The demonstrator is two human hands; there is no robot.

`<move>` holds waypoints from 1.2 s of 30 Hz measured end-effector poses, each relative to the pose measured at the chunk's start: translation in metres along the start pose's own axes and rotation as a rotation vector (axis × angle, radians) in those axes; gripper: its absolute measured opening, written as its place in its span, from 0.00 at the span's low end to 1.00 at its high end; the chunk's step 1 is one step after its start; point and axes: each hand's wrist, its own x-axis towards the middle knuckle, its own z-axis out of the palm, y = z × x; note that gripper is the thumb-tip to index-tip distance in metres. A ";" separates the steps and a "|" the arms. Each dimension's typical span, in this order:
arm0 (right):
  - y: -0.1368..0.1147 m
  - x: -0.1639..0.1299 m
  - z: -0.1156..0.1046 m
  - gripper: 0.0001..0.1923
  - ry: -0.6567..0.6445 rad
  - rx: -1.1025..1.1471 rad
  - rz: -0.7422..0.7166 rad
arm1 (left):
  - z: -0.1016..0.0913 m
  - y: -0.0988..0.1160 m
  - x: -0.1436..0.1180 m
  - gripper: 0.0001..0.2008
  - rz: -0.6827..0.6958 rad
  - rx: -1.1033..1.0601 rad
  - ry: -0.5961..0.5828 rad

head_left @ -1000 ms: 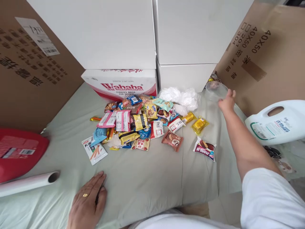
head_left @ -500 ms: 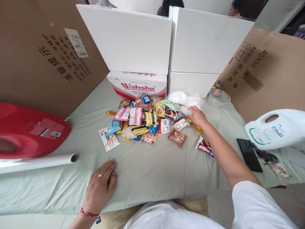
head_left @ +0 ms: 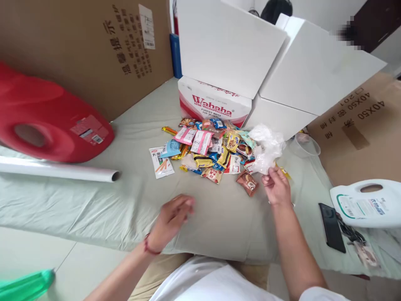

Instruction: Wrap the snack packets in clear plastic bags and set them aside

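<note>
Rt hand pinching crumpled plastic bags by the snack pile

Green-sheeted table [head_left: 103,205]: open room front-centre, boxes at back. Snack pile [head_left: 209,150] mid-table. Plastic bags [head_left: 266,148] rise up and away from right hand [head_left: 277,188], fingers clamped on lower end, just rt of pile. Left hand [head_left: 172,217] loosely curled above sheet, holding nothing.

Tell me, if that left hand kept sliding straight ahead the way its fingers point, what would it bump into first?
Probably the brown snack packet at the near edge of the snack pile. The left hand points up and right over bare cloth; depth is hard to judge.
</note>
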 end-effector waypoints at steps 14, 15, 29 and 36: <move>0.023 -0.062 0.018 0.12 -0.060 -0.080 0.159 | 0.072 0.003 0.099 0.21 -0.024 -0.759 -0.111; 0.014 -0.058 0.014 0.11 0.016 -0.084 0.069 | 0.069 0.003 0.100 0.21 -0.054 -0.810 -0.125; 0.006 -0.085 0.042 0.07 -0.142 -0.307 -0.121 | 0.073 0.007 0.087 0.33 -0.221 -1.016 -0.551; 0.028 -0.069 0.021 0.14 -0.089 -0.785 -0.205 | 0.074 0.003 0.098 0.20 -0.148 -0.842 -0.165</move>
